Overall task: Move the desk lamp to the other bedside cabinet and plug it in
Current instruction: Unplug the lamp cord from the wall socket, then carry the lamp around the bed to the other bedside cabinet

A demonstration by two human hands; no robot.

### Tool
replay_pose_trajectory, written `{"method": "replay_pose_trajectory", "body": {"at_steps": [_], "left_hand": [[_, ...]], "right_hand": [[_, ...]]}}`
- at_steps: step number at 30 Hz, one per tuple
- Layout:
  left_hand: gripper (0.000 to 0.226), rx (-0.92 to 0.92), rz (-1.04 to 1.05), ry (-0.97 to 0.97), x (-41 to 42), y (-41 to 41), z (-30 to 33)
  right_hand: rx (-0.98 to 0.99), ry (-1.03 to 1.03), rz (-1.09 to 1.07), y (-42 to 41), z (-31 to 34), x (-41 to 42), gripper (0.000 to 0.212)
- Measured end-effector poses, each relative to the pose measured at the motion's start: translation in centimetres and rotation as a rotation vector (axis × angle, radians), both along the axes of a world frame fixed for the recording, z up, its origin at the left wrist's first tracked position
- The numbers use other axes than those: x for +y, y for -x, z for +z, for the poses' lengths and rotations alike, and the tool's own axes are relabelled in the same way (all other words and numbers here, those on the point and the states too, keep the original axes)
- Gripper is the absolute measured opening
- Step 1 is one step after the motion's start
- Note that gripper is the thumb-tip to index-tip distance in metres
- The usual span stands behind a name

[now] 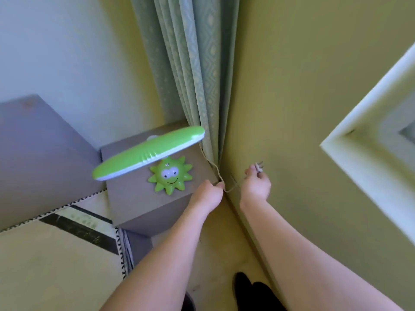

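The green desk lamp stands on the grey bedside cabinet [134,198]: a long green head [148,152] hangs over a star-shaped base with a smiling face [170,175]. Its thin cord [215,170] runs off the cabinet's right edge beside the curtain. My left hand [207,193] pinches the cord at the cabinet's right corner. My right hand [256,182] is shut on the plug [259,166], prongs pointing up, close to the yellow-green wall. No socket shows in this view.
A grey-green curtain [190,75] hangs in the corner behind the cabinet. The grey headboard [38,149] and the bed with a patterned cover [67,243] lie to the left. A white-framed opening [370,131] is on the right wall. Narrow floor strip [224,243] below, my dark shoes there.
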State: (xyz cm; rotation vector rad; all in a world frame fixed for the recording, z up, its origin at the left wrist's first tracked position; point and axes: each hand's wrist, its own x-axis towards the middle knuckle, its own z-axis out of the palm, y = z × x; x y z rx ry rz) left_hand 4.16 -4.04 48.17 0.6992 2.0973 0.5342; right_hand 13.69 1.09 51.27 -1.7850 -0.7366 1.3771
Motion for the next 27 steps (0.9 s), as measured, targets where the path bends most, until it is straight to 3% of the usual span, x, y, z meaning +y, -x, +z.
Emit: {"method": "replay_pose_trajectory", "body": {"at_steps": [4,10,16,19,24,27], "left_hand": [[0.061,0.082,0.027,-0.051,-0.3,0.0,9.0],[0.052,0.21,0.072,-0.193,0.0,2.9,16.0],[0.04,0.215,0.249,-0.239,-0.7,8.1,17.1],[0.025,0.175,0.312,-0.241,-0.9,10.8,16.5],[0.041,0.146,0.339,-0.129,0.8,17.3,14.6],[0.035,0.139,0.311,-0.057,3.4,21.1,12.6]], "right_hand": [[0.007,-0.1,0.09,0.0,9.3,0.4,0.033],[0.101,-0.259,0.223,2.1,15.6,2.2,0.031],[0.16,-0.295,0.41,5.3,17.0,3.8,0.021],[0.108,-0.325,0.506,7.6,16.6,4.3,0.031],[0.012,-0.307,0.613,12.8,14.7,6.6,0.035],[-0.092,-0.23,0.693,15.4,13.2,8.6,0.037]]}}
